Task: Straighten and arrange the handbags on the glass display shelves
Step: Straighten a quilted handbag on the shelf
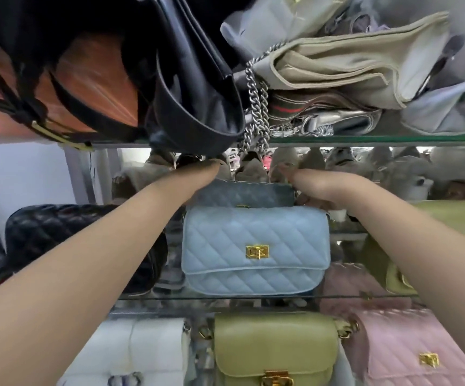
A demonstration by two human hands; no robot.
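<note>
Looking through the head camera, I see nearest me a low row of a white bag (142, 352), an olive bag (276, 341) and a pink quilted bag (409, 346). Above them runs the middle glass shelf (170, 297). On it a light blue bag (253, 232) with a gold clasp stands upright and square at the front edge, and a black quilted bag (58, 229) sits to its left.

Both bare forearms reach over the light blue bag to a darker blue bag (242, 192) standing just behind it and touching it. The right hand (312, 188) has its grip on that bag's top right corner, thumb over the top and fingers curled down its end. The left hand (203, 171) is at the top left corner. Its fingertips blur into shadow, so I cannot tell whether its grip is closed.

I judge the step in hand is squaring the rear bag behind the front one. To do it well, I would hold both top corners evenly and shift the bag level, parallel to the shelf edge, without nudging the light blue bag forward.

Farther up, a black bag (198, 93) and a silver chain (256, 107) hang over the upper glass shelf (379, 140), close above the hands. I would keep my wrists low to avoid snagging them.
</note>
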